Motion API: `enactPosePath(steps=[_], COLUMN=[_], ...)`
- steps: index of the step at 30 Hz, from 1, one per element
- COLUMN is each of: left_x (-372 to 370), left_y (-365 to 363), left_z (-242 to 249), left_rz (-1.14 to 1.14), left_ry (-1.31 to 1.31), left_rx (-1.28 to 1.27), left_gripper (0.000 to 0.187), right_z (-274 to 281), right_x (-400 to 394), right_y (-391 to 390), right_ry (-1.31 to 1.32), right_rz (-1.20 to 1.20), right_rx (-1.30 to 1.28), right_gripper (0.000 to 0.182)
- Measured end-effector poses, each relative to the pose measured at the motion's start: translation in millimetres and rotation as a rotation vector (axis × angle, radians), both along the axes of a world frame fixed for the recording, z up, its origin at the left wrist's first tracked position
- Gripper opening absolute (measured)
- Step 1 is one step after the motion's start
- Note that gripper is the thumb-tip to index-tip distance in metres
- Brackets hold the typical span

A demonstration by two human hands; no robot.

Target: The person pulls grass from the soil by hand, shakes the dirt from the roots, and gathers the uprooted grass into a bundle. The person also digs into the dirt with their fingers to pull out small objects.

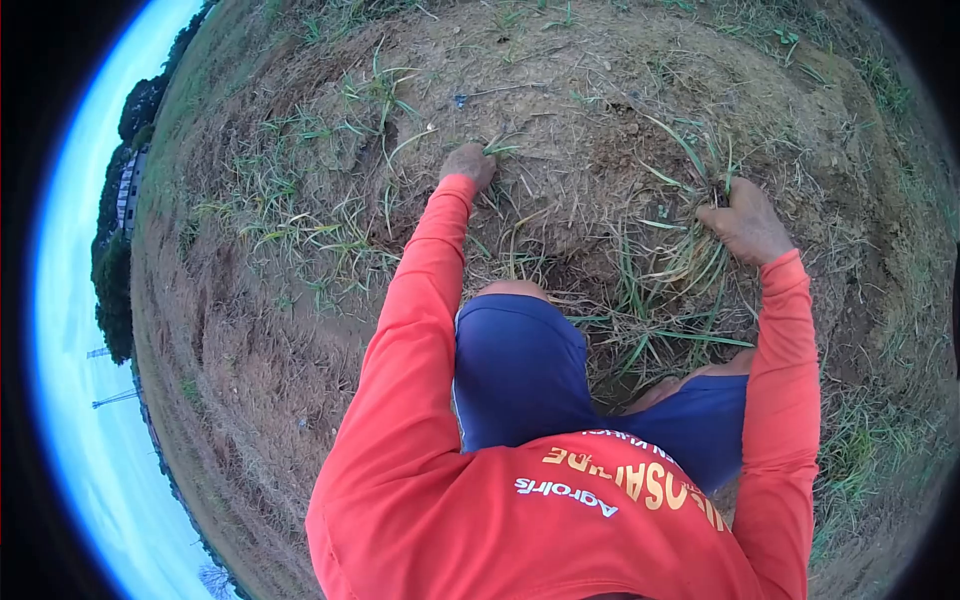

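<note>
My left hand (pixel 468 163) reaches forward at the end of an orange sleeve and is closed around a few green grass blades (pixel 500 150) on a mound of dry soil (pixel 560 90). Further right, my right hand (pixel 745 222) grips a thicker tuft of grass (pixel 690 255) rooted in the same mound. Both fists press against the ground. Below them are my knees in blue shorts (pixel 520 370).
Dry straw and scattered green grass clumps (pixel 300 210) cover the earth around the mound. Bare brownish ground (pixel 240 400) slopes off to the left. Trees and a building (pixel 128 190) stand on the far left horizon under a pale sky.
</note>
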State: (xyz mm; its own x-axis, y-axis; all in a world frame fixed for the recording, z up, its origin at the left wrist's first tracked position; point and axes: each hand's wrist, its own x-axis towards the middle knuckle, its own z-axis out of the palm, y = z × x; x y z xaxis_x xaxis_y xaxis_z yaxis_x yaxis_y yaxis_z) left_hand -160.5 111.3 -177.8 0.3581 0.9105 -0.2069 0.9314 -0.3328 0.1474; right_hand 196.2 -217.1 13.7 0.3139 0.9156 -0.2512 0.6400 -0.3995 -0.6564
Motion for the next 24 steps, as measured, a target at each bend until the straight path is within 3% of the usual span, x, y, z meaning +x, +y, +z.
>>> enactPosePath(steps=[3, 5, 10, 13, 17, 21, 23, 24], left_x=[0, 7, -4, -15, -32, -30, -39, -24], left_y=[0, -7, -4, 0, 1, -14, -16, -43], left_z=[43, 68, 54, 59, 74, 122, 128, 160], left_rz=[0.055, 0.018, 0.024, 0.143, 0.318, 0.228, 0.249, 0.212], left_ry=[-0.072, -0.013, -0.143, -0.233, -0.731, -0.608, -0.796, -0.999], left_rx=[-0.236, -0.218, -0.235, -0.202, -0.523, -0.587, -0.679, -0.659], left_gripper=[0.065, 0.060, 0.070, 0.064, 0.041, 0.034, 0.033, 0.029], right_z=[22, 18, 10, 8, 8, 15, 6, 0], right_x=[-7, -3, -3, -3, 0, -4, -5, 1], right_y=[1, 1, 3, 3, 4, 7, 12, 10], right_ry=[-0.005, 0.030, -0.014, -0.021, -0.011, -0.067, 0.017, 0.041], right_rz=[0.030, 0.017, 0.011, 0.009, 0.025, 0.031, 0.101, 0.106], right_rx=[-0.063, -0.057, -0.045, -0.069, -0.063, -0.100, -0.079, -0.073], right_gripper=[0.039, 0.038, 0.037, 0.039, 0.043, 0.040, 0.038, 0.037])
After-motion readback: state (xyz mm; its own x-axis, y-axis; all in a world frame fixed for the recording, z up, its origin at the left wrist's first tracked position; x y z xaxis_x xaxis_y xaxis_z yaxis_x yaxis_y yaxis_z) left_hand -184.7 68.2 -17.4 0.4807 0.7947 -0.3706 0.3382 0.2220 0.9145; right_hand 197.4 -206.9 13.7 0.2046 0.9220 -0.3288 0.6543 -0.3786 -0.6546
